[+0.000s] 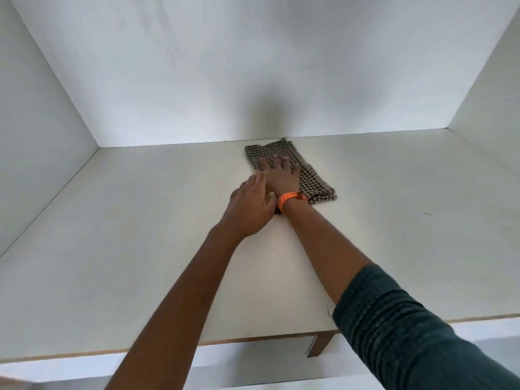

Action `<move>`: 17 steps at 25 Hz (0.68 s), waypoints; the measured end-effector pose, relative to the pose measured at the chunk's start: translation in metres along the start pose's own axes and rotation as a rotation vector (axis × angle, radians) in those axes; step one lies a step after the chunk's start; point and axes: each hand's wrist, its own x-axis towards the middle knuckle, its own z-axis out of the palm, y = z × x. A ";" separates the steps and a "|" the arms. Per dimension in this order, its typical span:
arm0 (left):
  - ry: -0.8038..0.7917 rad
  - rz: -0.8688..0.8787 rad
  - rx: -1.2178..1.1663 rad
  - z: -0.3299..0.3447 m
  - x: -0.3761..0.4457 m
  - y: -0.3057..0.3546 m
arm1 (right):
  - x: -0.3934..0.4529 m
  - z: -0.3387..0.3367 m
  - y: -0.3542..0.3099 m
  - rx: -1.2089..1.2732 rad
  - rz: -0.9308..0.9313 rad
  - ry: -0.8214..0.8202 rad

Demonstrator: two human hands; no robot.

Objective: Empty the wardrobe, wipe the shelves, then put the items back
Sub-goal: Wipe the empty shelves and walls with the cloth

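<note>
— Where's your cloth?

— Your checked cloth lies flat on the white shelf, far side, close to the back wall and a little right of centre.

— And your hands?

— Your right hand, with the orange wristband, presses down on the cloth with its fingers spread straight. Your left hand sits just beside that wrist, near the cloth's left edge, fingers loosely bent; you can't tell whether they pinch the fabric.

An orange braided wristband circled the right wrist, a dark teal ribbed sleeve was bunched up that forearm, and a small dark fleck lay farther right.
</note>
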 end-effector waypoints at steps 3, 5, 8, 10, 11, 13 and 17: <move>0.020 0.068 0.036 0.011 -0.010 -0.019 | -0.005 -0.002 -0.009 -0.043 -0.254 -0.078; -0.074 0.061 0.136 0.013 -0.011 -0.037 | 0.005 -0.010 0.027 0.026 -0.172 -0.017; -0.108 0.053 0.223 0.018 -0.008 -0.041 | 0.021 -0.023 0.124 0.053 0.114 0.087; -0.092 0.049 0.202 0.020 -0.009 -0.039 | 0.020 -0.034 0.201 0.058 0.379 0.111; -0.089 0.049 0.200 0.020 -0.010 -0.039 | 0.014 -0.039 0.232 0.068 0.524 0.107; -0.085 0.053 0.209 0.019 -0.010 -0.040 | 0.006 -0.045 0.265 0.073 0.767 0.109; -0.097 0.030 0.212 0.019 -0.010 -0.037 | 0.008 -0.037 0.207 0.058 0.744 0.118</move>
